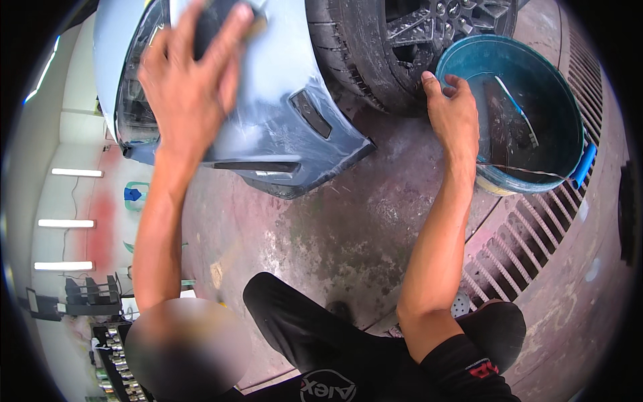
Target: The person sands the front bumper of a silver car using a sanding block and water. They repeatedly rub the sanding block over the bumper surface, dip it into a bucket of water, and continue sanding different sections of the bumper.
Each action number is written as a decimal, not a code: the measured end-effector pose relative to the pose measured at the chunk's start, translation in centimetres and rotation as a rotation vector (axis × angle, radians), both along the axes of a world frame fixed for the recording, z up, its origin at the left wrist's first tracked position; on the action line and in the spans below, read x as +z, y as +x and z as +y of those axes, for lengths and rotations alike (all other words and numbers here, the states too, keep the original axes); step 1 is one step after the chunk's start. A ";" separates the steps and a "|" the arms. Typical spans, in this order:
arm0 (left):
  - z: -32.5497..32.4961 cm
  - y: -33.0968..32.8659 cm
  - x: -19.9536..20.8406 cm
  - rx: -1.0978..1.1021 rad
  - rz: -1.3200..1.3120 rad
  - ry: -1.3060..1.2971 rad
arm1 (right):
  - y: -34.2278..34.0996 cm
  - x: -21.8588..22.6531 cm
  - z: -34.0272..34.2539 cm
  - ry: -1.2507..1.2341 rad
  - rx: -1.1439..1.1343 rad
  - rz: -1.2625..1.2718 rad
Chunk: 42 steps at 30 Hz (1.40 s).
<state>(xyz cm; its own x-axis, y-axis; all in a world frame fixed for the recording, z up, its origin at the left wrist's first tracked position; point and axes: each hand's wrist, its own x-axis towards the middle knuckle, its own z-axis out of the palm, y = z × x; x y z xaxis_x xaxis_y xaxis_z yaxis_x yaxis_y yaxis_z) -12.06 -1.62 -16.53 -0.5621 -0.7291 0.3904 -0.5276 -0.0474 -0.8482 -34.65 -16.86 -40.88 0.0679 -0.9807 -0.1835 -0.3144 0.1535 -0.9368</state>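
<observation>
My left hand (187, 90) grips a dark pad (209, 28), which lies directly under its fingers against the grey-blue bumper panel (264, 130); blur and the fingers cover it, so I cannot tell its long axis. My right hand (457, 117), well apart to the right, has loosely curled fingers with nothing visible in them, beside the teal bucket (566, 100); I cannot confirm contact with its rim.

A dark pad (212, 28) rests against the patchy blue-grey bumper (258, 124).
</observation>
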 end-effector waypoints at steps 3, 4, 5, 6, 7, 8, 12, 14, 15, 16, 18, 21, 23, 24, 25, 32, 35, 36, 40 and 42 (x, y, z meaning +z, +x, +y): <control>8.4 3.1 -7.0 0.143 0.071 0.345 | -0.1 0.8 0.2 0.026 0.021 0.000; 7.8 2.8 -6.7 0.113 0.059 0.309 | 0.0 1.0 0.4 0.028 0.030 0.015; 6.9 2.6 -6.0 0.085 0.048 0.274 | 0.0 1.3 0.5 0.021 0.025 0.023; 6.1 1.8 -5.4 0.061 0.047 0.249 | -0.2 0.9 0.3 0.002 0.014 0.018; 3.9 0.2 -3.5 0.122 0.105 0.223 | -0.1 0.3 -0.2 -0.012 0.000 0.011; 1.7 -0.5 -1.9 0.064 0.057 0.144 | 0.0 -0.2 -0.1 -0.028 -0.012 0.007; 5.8 1.0 -6.2 0.116 0.188 0.209 | -0.1 -0.3 -0.2 0.012 -0.008 -0.056; 8.3 2.3 -8.3 0.128 0.060 0.241 | 0.1 0.1 0.1 0.012 0.020 -0.061; 7.8 1.9 -8.0 0.135 0.053 0.267 | -0.1 0.0 -0.2 0.001 0.008 -0.066; 7.5 1.3 -7.5 0.149 0.049 0.298 | -0.2 -0.4 -0.4 -0.002 0.003 -0.068; 3.9 0.4 -4.6 0.081 0.166 0.199 | -0.3 -1.2 -0.3 -0.001 -0.017 -0.066; 4.3 0.5 -5.2 0.105 0.163 0.153 | -0.2 -0.8 -0.6 -0.001 -0.017 -0.063; 8.9 2.2 -7.3 0.175 0.114 0.227 | 0.0 -0.1 -0.2 0.019 0.019 -0.061; 9.2 2.5 -6.9 0.197 0.105 0.246 | 0.0 0.2 -0.4 0.021 0.012 -0.072; 7.5 1.6 -5.9 0.151 0.102 0.207 | -0.1 0.1 -0.4 0.027 0.007 -0.068; -0.1 -2.0 -0.1 0.165 0.140 0.042 | -0.7 0.0 -0.7 0.048 -0.028 -0.107; 4.7 -0.1 -2.7 0.208 0.140 0.148 | -0.2 0.1 -0.6 0.039 -0.006 -0.150; 3.3 -0.6 -1.9 0.181 0.143 0.120 | -0.4 0.2 -0.8 0.035 -0.013 -0.145; -4.6 -2.6 3.4 0.023 0.085 -0.008 | -0.6 0.6 -0.2 0.062 -0.030 -0.158; -3.2 -2.5 2.1 0.062 0.103 0.003 | -1.1 0.7 -0.4 0.087 -0.049 -0.198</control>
<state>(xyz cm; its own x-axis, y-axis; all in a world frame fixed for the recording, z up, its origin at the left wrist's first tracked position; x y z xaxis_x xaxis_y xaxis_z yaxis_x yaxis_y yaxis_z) -14.55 -4.79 -14.39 -0.4727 -0.7625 0.4418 -0.6085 -0.0803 -0.7895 -35.78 -17.28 -40.18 0.0633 -0.9649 -0.2550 -0.1156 0.2467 -0.9622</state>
